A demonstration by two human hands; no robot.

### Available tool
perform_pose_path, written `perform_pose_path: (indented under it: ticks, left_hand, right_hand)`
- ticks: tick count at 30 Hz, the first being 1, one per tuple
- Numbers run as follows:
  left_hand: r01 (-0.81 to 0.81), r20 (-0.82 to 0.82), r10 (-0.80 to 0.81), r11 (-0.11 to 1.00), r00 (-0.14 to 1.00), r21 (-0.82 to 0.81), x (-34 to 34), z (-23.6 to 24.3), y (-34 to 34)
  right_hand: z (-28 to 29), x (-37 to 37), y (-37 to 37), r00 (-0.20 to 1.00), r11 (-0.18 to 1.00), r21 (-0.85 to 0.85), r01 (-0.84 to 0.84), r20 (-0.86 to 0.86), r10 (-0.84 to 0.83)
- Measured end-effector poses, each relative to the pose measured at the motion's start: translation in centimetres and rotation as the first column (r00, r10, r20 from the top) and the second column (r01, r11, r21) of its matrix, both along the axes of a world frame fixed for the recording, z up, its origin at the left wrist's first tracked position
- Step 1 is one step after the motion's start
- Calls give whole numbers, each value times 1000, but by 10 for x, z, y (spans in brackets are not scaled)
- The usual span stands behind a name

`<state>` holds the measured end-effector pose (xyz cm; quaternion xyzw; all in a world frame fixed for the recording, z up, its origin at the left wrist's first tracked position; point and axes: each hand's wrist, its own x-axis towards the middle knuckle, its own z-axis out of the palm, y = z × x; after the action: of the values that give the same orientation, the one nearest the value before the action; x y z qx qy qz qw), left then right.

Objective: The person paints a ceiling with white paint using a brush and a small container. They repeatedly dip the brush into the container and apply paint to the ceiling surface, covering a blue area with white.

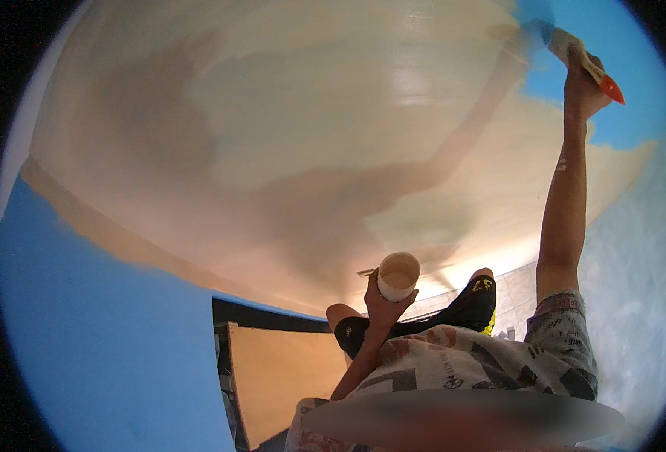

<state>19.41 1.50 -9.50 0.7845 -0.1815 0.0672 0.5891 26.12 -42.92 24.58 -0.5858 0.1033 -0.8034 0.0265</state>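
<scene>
Big cream-painted wall point(295, 113) with blue patches fills the view, right hand point(583, 84) raised and clamped on a red-handled paintbrush point(578, 54) touching it upper right, left hand point(384, 303) wrapped around a small paint cup point(398, 276) lower centre.

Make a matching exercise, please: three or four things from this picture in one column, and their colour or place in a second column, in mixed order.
Column 1:
1. paintbrush
2. cup
3. shoe
4. wall

Column 2:
A. black with yellow
B. held in the right hand, raised high
C. blue, partly painted beige
D. held in the left hand

Pairs: 1-B, 2-D, 3-A, 4-C
</scene>
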Motion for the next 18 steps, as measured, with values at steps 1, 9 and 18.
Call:
perform_pose_path:
  ticks: [1,9,18]
  left_hand:
    - [24,-4,-24,1000,1000,4,1,3,0]
    - [-83,-4,83,996,997,29,0,-19,-2]
    - [-239,2,239,969,971,71,-9,-6,7]
  right_hand:
    - [-3,7,5,1000,999,-31,-23,5,23]
    - [0,145,328,636,567,-324,-757,-167,753]
    - [32,178,350,649,627,-208,-751,-58,758]
